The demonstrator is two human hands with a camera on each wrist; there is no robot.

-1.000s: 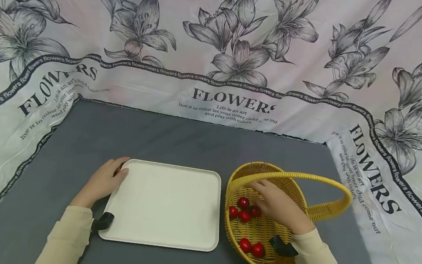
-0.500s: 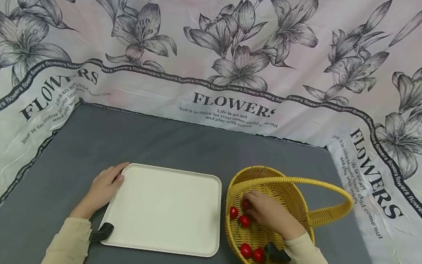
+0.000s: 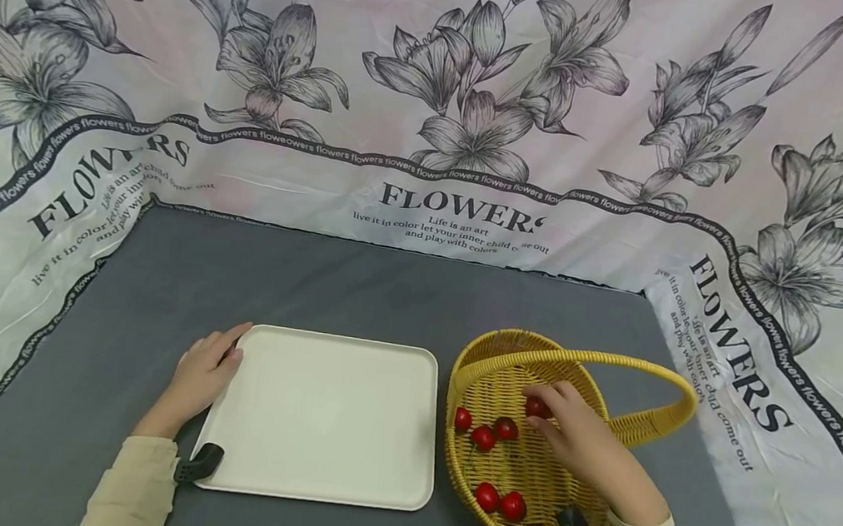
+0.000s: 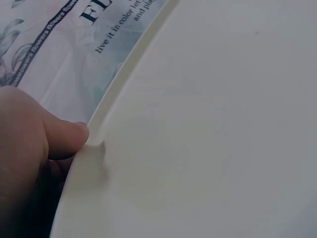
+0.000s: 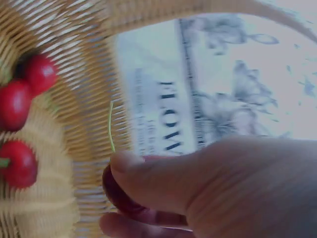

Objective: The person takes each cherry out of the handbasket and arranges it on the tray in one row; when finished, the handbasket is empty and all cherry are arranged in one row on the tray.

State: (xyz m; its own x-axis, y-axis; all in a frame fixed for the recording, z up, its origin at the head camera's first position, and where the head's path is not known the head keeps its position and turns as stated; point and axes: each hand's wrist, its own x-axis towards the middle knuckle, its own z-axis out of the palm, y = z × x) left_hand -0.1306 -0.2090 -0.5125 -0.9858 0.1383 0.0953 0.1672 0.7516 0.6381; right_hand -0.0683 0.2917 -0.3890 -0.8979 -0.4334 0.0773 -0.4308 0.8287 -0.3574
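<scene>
The right hand (image 3: 581, 436) pinches a cherry (image 5: 116, 192) (partly hidden).

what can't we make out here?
Head: basket floor beneath right forearm.
Left wrist: whether left hand pinches tray; thumb and shadow hide most fingers.
Left wrist: tray's far end, cut off by frame edge.
Right wrist: much of held cherry, covered by right hand.
Right wrist: cloth's small print, blurred.
</scene>
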